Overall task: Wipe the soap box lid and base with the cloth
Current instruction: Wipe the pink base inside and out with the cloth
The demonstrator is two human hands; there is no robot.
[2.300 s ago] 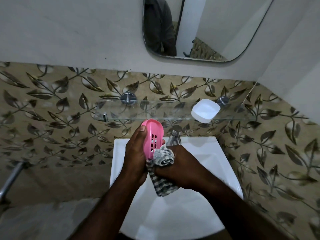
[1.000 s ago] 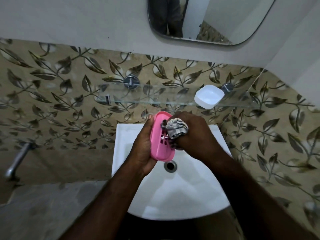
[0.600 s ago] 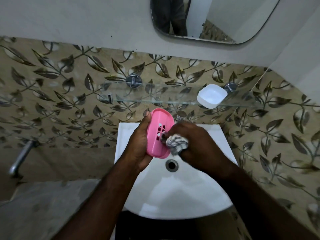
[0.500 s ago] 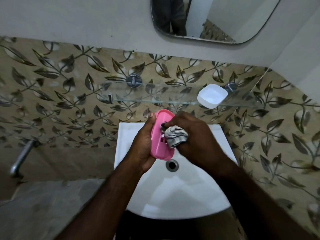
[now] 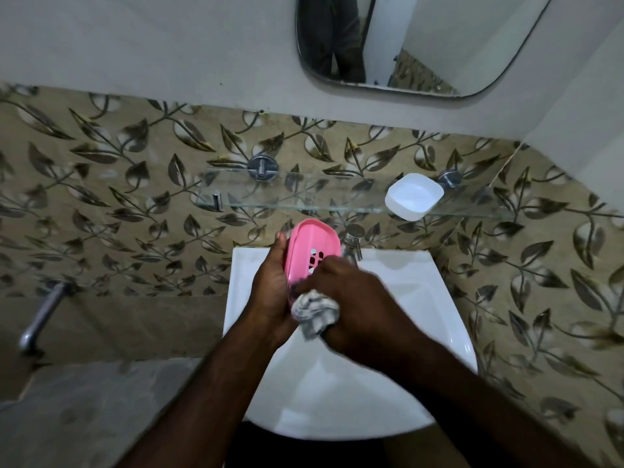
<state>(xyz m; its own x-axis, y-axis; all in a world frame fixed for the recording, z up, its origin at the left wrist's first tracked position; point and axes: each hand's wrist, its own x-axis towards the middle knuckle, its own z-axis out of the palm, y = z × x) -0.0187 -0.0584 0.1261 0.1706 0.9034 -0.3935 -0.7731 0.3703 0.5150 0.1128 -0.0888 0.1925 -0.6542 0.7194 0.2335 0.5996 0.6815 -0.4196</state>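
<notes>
Gripping the bunched cloth (image 5: 315, 310), the right hand (image 5: 351, 298) presses it against the pink soap box half (image 5: 310, 244), clasped upright over the sink (image 5: 422, 298) in the left hand (image 5: 270, 292). The tap (image 5: 353, 244) is partly hidden behind, and the white half (image 5: 414, 196) sits on the glass shelf (image 5: 304, 194).

Of the pink soap box part (image 5: 312, 243), the lower end is hidden by the cloth (image 5: 315, 307) and blurred right hand (image 5: 353, 298); the tap (image 5: 354, 231) is seemingly half covered.
</notes>
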